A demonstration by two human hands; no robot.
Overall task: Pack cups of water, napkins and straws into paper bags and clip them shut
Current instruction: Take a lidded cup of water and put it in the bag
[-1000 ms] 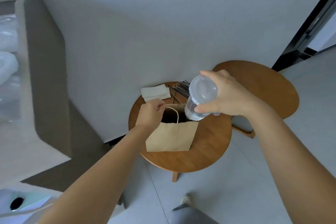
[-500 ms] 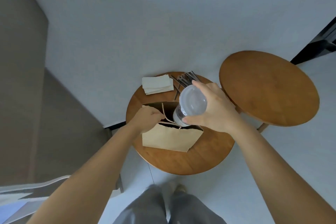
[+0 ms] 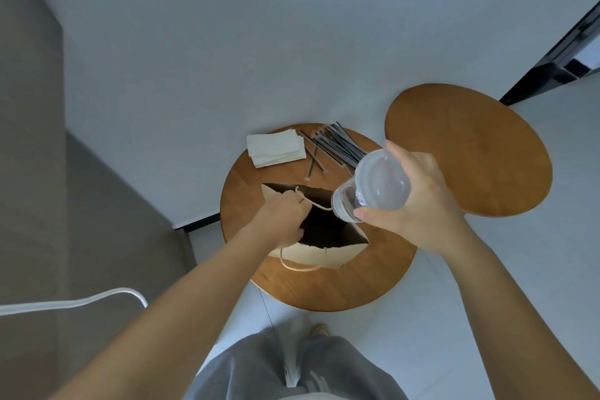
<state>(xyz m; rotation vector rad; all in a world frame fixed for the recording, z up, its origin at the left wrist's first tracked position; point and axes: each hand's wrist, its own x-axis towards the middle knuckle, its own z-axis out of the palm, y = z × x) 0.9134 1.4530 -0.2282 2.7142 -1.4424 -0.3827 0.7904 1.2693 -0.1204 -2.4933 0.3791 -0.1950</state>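
A brown paper bag [image 3: 319, 253] stands open on the round wooden table [image 3: 341, 289]. My left hand [image 3: 284, 221] grips the bag's left rim and rope handle, holding the mouth wide. My right hand [image 3: 418, 204] holds a clear lidded cup of water [image 3: 373, 190], tilted, just above the bag's right side. A stack of white napkins [image 3: 276, 148] lies at the table's far left. Beside the napkins lies a pile of dark wrapped straws [image 3: 337, 146].
A second round wooden table [image 3: 470, 149] stands to the right, slightly higher. A white wall runs behind both tables. A grey block [image 3: 81, 204] fills the left side. My grey trousers and shoes [image 3: 302, 367] show below.
The cup has come down closer to the bag's mouth. My left hand has pulled the bag open wider, and the view has tilted further downward.
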